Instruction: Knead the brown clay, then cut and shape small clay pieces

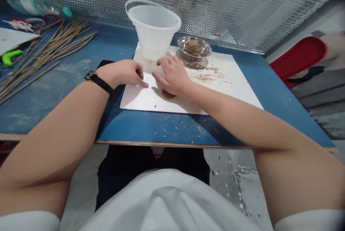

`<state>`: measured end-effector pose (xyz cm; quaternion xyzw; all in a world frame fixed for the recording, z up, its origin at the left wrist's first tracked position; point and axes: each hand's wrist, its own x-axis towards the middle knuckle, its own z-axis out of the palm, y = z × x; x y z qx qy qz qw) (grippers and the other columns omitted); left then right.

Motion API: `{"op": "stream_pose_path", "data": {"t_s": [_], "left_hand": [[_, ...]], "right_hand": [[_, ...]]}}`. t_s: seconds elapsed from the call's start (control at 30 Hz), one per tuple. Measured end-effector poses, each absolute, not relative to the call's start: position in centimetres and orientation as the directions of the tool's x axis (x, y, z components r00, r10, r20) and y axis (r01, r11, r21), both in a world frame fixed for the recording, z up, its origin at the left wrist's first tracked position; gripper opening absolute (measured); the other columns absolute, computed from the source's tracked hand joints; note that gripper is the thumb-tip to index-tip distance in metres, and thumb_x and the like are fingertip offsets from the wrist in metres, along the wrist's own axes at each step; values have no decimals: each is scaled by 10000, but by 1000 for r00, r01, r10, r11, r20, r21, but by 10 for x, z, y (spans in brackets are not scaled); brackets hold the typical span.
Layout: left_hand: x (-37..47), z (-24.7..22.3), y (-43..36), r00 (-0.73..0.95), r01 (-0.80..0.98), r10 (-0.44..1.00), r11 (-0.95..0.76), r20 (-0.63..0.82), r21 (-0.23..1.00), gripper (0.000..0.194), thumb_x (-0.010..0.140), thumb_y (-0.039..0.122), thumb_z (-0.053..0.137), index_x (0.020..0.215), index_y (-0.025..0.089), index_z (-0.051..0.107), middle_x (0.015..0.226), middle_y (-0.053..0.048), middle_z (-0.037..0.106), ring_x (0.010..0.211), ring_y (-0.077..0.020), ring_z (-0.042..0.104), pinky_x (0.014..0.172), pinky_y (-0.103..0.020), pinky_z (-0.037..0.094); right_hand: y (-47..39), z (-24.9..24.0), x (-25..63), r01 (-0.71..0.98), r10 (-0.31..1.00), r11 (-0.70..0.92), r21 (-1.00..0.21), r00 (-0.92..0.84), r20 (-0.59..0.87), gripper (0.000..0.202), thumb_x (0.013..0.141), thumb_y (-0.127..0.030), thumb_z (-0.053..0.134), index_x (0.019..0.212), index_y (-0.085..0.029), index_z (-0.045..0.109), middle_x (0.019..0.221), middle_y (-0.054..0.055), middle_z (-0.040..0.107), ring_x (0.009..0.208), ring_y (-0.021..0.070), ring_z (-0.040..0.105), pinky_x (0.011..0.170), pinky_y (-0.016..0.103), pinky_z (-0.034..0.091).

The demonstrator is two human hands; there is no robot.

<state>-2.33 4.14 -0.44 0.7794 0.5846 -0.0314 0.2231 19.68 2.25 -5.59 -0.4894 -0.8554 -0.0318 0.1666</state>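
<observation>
Right hand (174,74) covering a brown lump (169,95) on the white board (231,87)

We are seeing the lump lying near the board's front edge, partly hidden beneath the right palm. The right fingers are standing loosely spread, but we are not managing to tell whether they are gripping it. Our left hand (128,73) is bending nearby, thumb and curled fingers standing narrowly apart. Behind, a white bucket (155,38) is standing beside a metal bowl (207,48).
</observation>
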Motion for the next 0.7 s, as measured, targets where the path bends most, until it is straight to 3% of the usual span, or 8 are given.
{"op": "stream_pose_path", "data": {"t_s": [0.1, 0.2, 0.3, 0.4, 0.5, 0.6, 0.7], "left_hand": [[-23, -4, 40, 310, 927, 899, -214, -311, 308, 391, 735, 529, 852, 926, 224, 699, 958, -63, 763, 887, -242, 661, 748, -350, 452], [-23, -4, 41, 304, 927, 899, -204, -316, 314, 417, 718, 559, 861, 916, 228, 702, 949, -69, 768, 886, -252, 671, 745, -358, 447], [-24, -5, 44, 300, 926, 897, -193, -326, 324, 456, 670, 605, 870, 886, 242, 699, 929, -78, 767, 899, -285, 690, 740, -376, 441], [-25, -6, 44, 295, 930, 901, -195, -318, 311, 463, 661, 609, 862, 889, 244, 693, 910, -61, 759, 895, -276, 684, 732, -364, 425], [-25, -7, 42, 304, 927, 903, -207, -303, 314, 407, 700, 541, 840, 915, 226, 698, 899, -38, 741, 854, -225, 645, 737, -342, 431], [-26, -8, 41, 337, 917, 900, -247, -275, 314, 341, 718, 438, 816, 942, 201, 714, 897, -18, 729, 853, -185, 612, 763, -314, 433], [-26, -8, 41, 332, 920, 902, -245, -276, 304, 363, 718, 479, 830, 928, 209, 710, 875, -16, 722, 841, -193, 610, 742, -315, 426]], "right_hand": [[10, -58, 196, 839, 796, 544, -3, -515, 319, 555, 1122, -609, 393, 1461, -205, 569, 1565, 189, 575, 1483, 428, 438, 1271, 629, 293], [16, -54, 193, 822, 787, 568, 32, -554, 273, 536, 1101, -614, 484, 1425, -205, 606, 1548, 192, 583, 1479, 439, 444, 1263, 640, 303], [33, -51, 184, 853, 855, 511, -105, -490, 173, 486, 1084, -585, 555, 1347, -186, 645, 1423, 189, 663, 1374, 416, 544, 1166, 594, 434], [34, -54, 173, 882, 905, 408, -237, -357, 231, 469, 1107, -558, 493, 1343, -177, 631, 1365, 189, 690, 1296, 398, 594, 1115, 581, 481], [15, -60, 162, 901, 858, 421, -106, -357, 368, 409, 1096, -452, 516, 1388, -183, 612, 1474, 209, 627, 1416, 446, 514, 1214, 659, 372], [4, -60, 153, 872, 799, 488, 25, -459, 388, 351, 1094, -349, 498, 1405, -227, 604, 1551, 185, 580, 1496, 450, 460, 1281, 707, 257], [17, -56, 151, 884, 845, 467, -34, -435, 310, 345, 1082, -362, 529, 1373, -201, 617, 1483, 188, 615, 1445, 437, 504, 1252, 674, 328]]}}
